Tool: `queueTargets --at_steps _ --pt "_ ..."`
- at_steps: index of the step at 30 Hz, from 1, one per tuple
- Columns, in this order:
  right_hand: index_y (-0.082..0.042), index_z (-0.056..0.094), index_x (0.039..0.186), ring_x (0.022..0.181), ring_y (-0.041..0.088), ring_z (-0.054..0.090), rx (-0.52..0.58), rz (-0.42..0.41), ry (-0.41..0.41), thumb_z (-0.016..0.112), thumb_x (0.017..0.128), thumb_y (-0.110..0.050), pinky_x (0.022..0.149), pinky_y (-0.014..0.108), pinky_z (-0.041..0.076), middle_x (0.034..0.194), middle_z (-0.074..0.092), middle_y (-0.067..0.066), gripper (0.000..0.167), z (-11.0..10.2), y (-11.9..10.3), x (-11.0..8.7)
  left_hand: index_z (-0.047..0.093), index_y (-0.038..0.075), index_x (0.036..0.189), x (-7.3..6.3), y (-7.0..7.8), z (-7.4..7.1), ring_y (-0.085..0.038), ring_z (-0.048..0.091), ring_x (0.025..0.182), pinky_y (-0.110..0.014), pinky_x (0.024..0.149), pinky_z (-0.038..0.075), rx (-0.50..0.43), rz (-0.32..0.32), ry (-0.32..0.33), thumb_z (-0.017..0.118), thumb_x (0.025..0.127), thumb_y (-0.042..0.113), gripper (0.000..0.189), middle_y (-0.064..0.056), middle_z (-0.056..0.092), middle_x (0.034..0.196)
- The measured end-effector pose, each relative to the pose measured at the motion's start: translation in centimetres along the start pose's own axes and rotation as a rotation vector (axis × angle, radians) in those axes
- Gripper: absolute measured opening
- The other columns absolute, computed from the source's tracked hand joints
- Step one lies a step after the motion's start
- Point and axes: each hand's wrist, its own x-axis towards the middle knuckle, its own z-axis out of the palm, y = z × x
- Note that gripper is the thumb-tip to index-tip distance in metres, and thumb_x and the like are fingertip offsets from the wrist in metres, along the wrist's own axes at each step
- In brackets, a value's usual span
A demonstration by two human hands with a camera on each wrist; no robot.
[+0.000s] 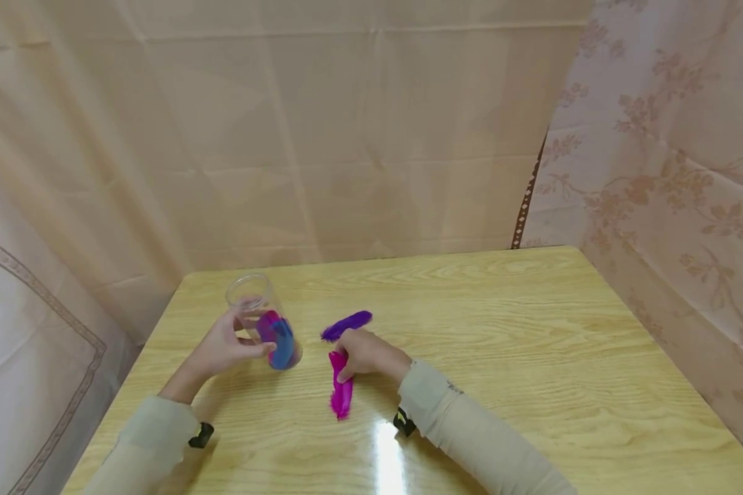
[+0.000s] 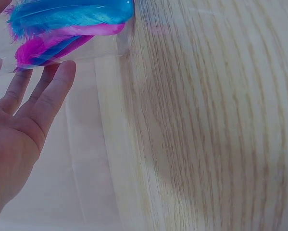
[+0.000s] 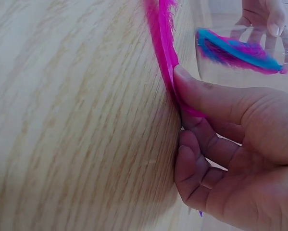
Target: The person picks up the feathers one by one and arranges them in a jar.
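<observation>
My left hand (image 1: 232, 346) grips a clear plastic cup (image 1: 252, 283), tilted, at the left of the table. Blue and pink feathers (image 2: 71, 19) lie inside the cup, showing through its wall. Between thumb and fingers, my right hand (image 1: 365, 354) pinches a bright pink feather (image 1: 342, 395) close over the tabletop. In the right wrist view the thumb presses on the shaft of that pink feather (image 3: 164, 48), and the other fingers curl beneath. A purple feather (image 1: 349, 324) lies on the table just beyond the right hand.
The wooden table (image 1: 501, 330) extends to the right and toward the back. Beige curtains (image 1: 347, 137) hang behind it, and a floral cloth (image 1: 675, 172) hangs along the right side. Dark wrist devices (image 1: 201, 434) sit under both sleeves.
</observation>
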Motion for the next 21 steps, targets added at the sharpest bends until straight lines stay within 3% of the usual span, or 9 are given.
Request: queueTargets --at_steps 14,21 --pt "-0.011 0.065 0.065 0.056 0.006 0.046 0.036 -0.018 0.012 0.085 0.081 -0.008 0.056 0.019 0.042 0.057 0.053 -0.008 0.026 -0.6 0.0 0.5 0.037 0.006 0.15 -0.2 0.1 0.0 -0.046 0.057 0.113 -0.031 0.081 0.06 0.011 -0.002 0.002 0.084 0.083 0.006 0.082 -0.025 0.054 0.139" --pt "-0.008 0.065 0.067 0.056 0.007 0.038 0.063 -0.021 0.056 0.085 0.083 -0.009 0.053 0.019 0.034 0.058 0.043 -0.007 0.026 -1.2 -0.9 0.7 0.038 0.005 0.149 0.0 0.1 0.0 -0.045 0.058 0.114 -0.032 0.081 0.06 0.011 0.007 -0.002 0.084 0.083 0.006 0.081 -0.024 0.053 0.142"
